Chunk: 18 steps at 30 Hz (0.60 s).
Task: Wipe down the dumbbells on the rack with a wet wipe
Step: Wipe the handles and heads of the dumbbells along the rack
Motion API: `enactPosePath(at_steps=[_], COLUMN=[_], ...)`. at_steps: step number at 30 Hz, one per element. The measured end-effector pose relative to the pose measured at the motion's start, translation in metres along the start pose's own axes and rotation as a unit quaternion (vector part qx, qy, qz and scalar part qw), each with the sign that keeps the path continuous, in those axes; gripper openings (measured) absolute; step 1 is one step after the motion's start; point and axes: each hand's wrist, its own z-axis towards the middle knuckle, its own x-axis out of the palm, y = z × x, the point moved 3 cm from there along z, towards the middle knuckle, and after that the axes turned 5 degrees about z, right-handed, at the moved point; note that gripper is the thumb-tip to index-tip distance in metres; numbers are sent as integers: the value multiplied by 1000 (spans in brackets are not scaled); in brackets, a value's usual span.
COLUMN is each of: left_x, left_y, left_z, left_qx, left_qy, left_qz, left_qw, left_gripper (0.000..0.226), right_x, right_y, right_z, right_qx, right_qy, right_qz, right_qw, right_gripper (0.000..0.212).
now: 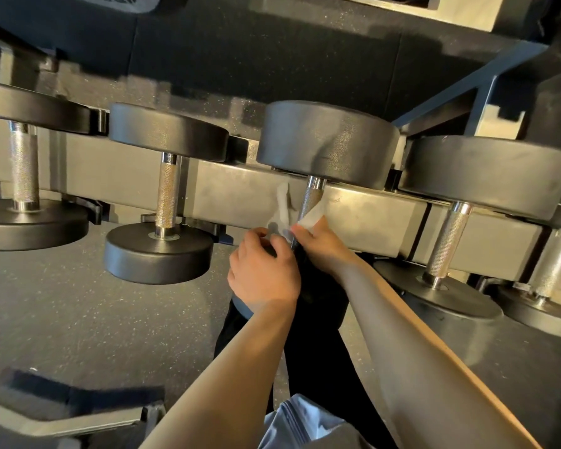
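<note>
A row of black dumbbells with knurled steel handles rests on a grey rack (370,215). The one in the middle (327,144) has its handle (311,199) wrapped by a white wet wipe (284,205). My left hand (263,270) pinches one end of the wipe to the left of the handle. My right hand (321,241) pinches the other end on the right side. The near head of this dumbbell is mostly hidden under my hands and forearms.
Other dumbbells sit at left (166,196), far left (23,163) and right (450,228). Dark speckled rubber floor (62,303) lies below. A rack frame (467,92) rises at upper right. A blue packet (302,419) lies near my lap.
</note>
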Motion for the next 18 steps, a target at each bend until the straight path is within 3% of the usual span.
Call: enactPosePath(at_steps=[3, 7, 10, 12, 16, 18], left_x=[0, 1, 1, 1, 1, 1], left_y=[-1, -1, -2, -1, 0, 0], left_z=[-1, -1, 0, 0, -1, -1], left_qx=[-3, -3, -6, -7, -3, -3], left_qy=[9, 2, 5, 9, 3, 0], left_qz=[1, -6, -10, -11, -11, -9], left_qw=[1000, 1000, 1000, 1000, 1000, 1000], left_gripper=[23, 20, 9, 8, 14, 22], right_x=[-6, -16, -23, -17, -8, -10], right_y=[-5, 10, 33, 34, 20, 17], right_z=[-3, 11, 21, 17, 0, -6], right_qx=[41, 59, 43, 48, 67, 99], right_qy=[67, 20, -12, -11, 32, 50], right_qz=[48, 228, 375, 369, 205, 181], right_qw=[996, 972, 926, 928, 976, 977], right_gripper=[37, 59, 41, 39, 46, 34])
